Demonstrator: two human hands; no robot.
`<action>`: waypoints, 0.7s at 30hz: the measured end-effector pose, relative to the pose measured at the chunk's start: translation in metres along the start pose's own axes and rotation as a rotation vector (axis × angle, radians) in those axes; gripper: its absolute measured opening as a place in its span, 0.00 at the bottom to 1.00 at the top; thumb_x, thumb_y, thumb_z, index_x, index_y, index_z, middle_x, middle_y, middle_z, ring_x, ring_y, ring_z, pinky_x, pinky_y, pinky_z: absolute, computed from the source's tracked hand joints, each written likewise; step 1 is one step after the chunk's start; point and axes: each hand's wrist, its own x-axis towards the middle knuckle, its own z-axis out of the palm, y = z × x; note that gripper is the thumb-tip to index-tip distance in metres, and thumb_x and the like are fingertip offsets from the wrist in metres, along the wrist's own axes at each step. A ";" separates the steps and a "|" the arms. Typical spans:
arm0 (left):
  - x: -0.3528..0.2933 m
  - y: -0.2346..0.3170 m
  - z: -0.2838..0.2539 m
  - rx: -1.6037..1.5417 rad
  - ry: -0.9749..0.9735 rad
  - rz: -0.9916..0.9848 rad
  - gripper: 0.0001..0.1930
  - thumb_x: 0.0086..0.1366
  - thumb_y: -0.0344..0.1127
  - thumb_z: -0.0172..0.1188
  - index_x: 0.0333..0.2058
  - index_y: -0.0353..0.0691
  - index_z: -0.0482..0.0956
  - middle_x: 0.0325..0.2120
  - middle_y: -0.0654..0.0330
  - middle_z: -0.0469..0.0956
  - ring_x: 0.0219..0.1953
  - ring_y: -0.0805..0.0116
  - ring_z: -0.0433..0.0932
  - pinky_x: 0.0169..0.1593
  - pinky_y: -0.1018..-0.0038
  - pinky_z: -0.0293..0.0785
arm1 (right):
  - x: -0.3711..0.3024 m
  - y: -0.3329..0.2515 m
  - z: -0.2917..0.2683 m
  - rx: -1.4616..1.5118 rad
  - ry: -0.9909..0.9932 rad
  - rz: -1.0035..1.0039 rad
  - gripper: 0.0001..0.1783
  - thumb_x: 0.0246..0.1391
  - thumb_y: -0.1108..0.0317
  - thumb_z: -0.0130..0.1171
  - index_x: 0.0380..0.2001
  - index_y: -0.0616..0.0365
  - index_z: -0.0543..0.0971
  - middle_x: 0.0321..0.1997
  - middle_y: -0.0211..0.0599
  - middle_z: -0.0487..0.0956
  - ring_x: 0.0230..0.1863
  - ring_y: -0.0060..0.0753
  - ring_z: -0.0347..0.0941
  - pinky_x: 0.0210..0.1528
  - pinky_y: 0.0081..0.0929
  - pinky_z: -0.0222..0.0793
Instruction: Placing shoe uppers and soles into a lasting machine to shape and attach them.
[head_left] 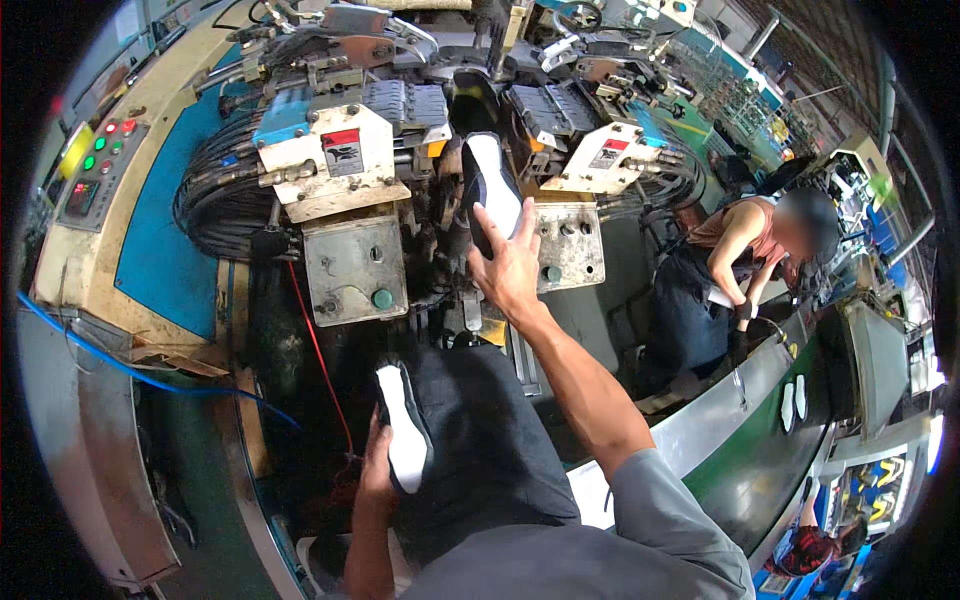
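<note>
My right hand (508,265) is raised to the middle of a large shoe-lasting machine (345,165) and grips a black shoe upper with a white insole (490,190), sole side toward me, standing between the machine's two clamp heads. My left hand (380,465) is low beside my thigh and holds a second black shoe with a white insole (405,425), also sole side up.
A control panel with red and green buttons (100,165) sits at far left. A blue hose (150,380) and a red cable (320,350) hang down the machine's front. To the right, another person (735,265) bends beside a green conveyor belt (760,440) carrying white insoles (793,400).
</note>
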 end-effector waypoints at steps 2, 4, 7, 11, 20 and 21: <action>-0.006 -0.013 -0.002 0.168 0.031 -0.024 0.37 0.79 0.43 0.49 0.81 0.41 0.50 0.74 0.54 0.65 0.71 0.59 0.69 0.72 0.62 0.66 | -0.001 -0.002 -0.001 -0.056 -0.028 -0.028 0.40 0.56 0.62 0.72 0.72 0.27 0.74 0.83 0.73 0.40 0.61 0.77 0.68 0.59 0.57 0.78; -0.008 -0.027 -0.002 0.149 -0.017 -0.017 0.38 0.79 0.43 0.50 0.81 0.41 0.50 0.75 0.54 0.64 0.71 0.58 0.68 0.73 0.62 0.65 | -0.005 0.000 -0.002 0.021 -0.109 0.020 0.44 0.55 0.61 0.72 0.76 0.33 0.70 0.82 0.80 0.42 0.74 0.89 0.55 0.74 0.63 0.63; -0.007 -0.041 -0.005 -0.010 0.080 -0.096 0.34 0.82 0.48 0.48 0.78 0.40 0.55 0.63 0.55 0.76 0.61 0.61 0.78 0.65 0.63 0.74 | -0.016 0.004 0.001 -0.063 -0.100 -0.235 0.47 0.55 0.66 0.69 0.77 0.57 0.63 0.80 0.86 0.39 0.81 0.88 0.36 0.81 0.71 0.41; 0.002 -0.043 -0.009 0.072 0.075 -0.141 0.36 0.80 0.45 0.49 0.81 0.43 0.51 0.71 0.54 0.67 0.68 0.59 0.70 0.71 0.62 0.66 | -0.014 0.009 0.015 -0.023 0.014 -0.272 0.47 0.55 0.67 0.69 0.77 0.59 0.62 0.80 0.84 0.43 0.81 0.88 0.38 0.80 0.71 0.42; 0.008 -0.002 0.034 0.321 0.084 -0.183 0.39 0.75 0.40 0.54 0.81 0.40 0.52 0.77 0.51 0.60 0.77 0.56 0.60 0.79 0.61 0.51 | 0.097 0.013 0.056 -0.169 0.009 -0.206 0.47 0.53 0.62 0.69 0.76 0.56 0.66 0.80 0.82 0.47 0.82 0.83 0.39 0.82 0.69 0.41; 0.012 0.004 0.040 0.357 0.077 -0.181 0.40 0.74 0.38 0.54 0.81 0.39 0.52 0.77 0.50 0.60 0.77 0.55 0.59 0.79 0.61 0.52 | 0.109 0.014 0.060 -0.156 0.011 -0.211 0.45 0.53 0.60 0.69 0.75 0.56 0.69 0.79 0.83 0.49 0.83 0.82 0.40 0.82 0.69 0.40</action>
